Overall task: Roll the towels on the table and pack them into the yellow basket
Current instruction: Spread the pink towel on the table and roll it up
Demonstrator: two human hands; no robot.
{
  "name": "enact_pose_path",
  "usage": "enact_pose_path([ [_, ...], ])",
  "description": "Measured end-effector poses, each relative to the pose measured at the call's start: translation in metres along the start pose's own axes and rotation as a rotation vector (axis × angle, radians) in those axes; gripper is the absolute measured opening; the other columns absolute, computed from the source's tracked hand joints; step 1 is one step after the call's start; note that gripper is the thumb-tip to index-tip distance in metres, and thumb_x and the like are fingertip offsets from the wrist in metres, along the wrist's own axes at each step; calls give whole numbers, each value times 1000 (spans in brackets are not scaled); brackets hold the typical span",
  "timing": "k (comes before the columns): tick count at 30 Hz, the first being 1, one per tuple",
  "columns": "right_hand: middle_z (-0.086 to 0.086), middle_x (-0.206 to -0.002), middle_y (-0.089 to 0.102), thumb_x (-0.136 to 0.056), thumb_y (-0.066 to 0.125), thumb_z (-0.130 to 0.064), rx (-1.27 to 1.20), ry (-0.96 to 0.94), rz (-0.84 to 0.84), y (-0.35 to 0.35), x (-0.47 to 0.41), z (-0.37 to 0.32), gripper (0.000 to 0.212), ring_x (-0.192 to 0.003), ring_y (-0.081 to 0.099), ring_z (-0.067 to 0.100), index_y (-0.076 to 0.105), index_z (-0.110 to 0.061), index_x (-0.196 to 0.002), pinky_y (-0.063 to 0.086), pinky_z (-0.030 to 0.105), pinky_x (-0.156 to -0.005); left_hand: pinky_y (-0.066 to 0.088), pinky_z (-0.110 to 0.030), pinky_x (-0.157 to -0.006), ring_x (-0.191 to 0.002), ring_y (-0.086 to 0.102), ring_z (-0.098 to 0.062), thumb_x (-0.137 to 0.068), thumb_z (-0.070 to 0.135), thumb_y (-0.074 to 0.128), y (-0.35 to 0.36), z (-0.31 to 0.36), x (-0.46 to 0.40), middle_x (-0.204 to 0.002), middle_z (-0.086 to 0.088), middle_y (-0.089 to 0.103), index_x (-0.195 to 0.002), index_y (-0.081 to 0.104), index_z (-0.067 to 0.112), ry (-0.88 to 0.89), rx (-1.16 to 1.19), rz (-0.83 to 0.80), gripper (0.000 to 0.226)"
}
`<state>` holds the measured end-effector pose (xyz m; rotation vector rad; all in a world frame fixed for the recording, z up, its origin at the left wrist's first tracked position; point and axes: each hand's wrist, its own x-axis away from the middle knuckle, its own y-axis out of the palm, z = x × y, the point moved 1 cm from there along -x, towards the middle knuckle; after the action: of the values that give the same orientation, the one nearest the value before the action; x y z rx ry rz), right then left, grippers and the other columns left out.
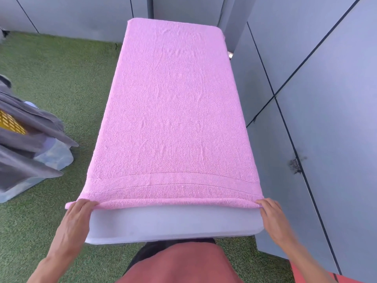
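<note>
Nearest you, a reddish garment (179, 264) fills the 6 o'clock edge. Just beyond it, your left hand (78, 215) and right hand (272, 213) each pinch a near corner of the pink towel (173, 111), fingers curled over the turned-up hem. The towel lies flat along the white worktop (173, 223), running toward 12 o'clock.

Expect soft, light, limp terry: it sags between grips and rolls unevenly. Hold both near corners and keep the hem taut.

At 9 o'clock, the yellow basket (11, 122) shows only as a small mesh patch under grey cloth (30, 139). Its rim and contents are hidden. No other towels can be made out.
</note>
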<state>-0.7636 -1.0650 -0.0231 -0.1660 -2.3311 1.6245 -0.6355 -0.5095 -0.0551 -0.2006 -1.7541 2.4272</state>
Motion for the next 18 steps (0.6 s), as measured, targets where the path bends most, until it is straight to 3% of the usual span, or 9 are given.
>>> enact_pose_path([
  [3, -12, -104, 49, -95, 50, -2, -18, -28, -64, -7, 5, 6, 25, -102, 40, 10, 62, -18, -111, 36, 26, -88, 49, -42, -62, -79, 58, -31, -75, -18, 65, -13, -1, 1, -92, -4, 62, -97, 68, 9, -9, 23, -42, 35],
  [6, -8, -101, 50, -89, 56, 3, -55, 51, -22, -7, 6, 0, 32, -102, 44, 16, 62, -22, -108, 38, 30, -85, 50, -45, -63, -81, 57, -33, -77, -17, 64, -23, 14, -2, -92, -7, 63, -95, 70, 5, -36, 56, -39, 29],
  [11, -5, -100, 66, -80, 64, 8, 12, 103, 88, -13, 10, -4, 35, -99, 44, 16, 68, -16, -105, 41, 32, -83, 51, -51, -70, -91, 56, -36, -81, -13, 61, -23, 19, 3, -99, -10, 62, -99, 70, 3, -106, 71, -85, 26],
  [18, -2, -98, 60, -80, 60, 13, -113, 173, 98, -8, 3, -1, 29, -94, 58, 21, 69, -9, -99, 43, 30, -83, 49, -47, -75, -97, 55, -33, -86, -6, 59, -25, 17, 1, -102, -6, 61, -103, 70, 8, -140, 78, -118, 25],
])
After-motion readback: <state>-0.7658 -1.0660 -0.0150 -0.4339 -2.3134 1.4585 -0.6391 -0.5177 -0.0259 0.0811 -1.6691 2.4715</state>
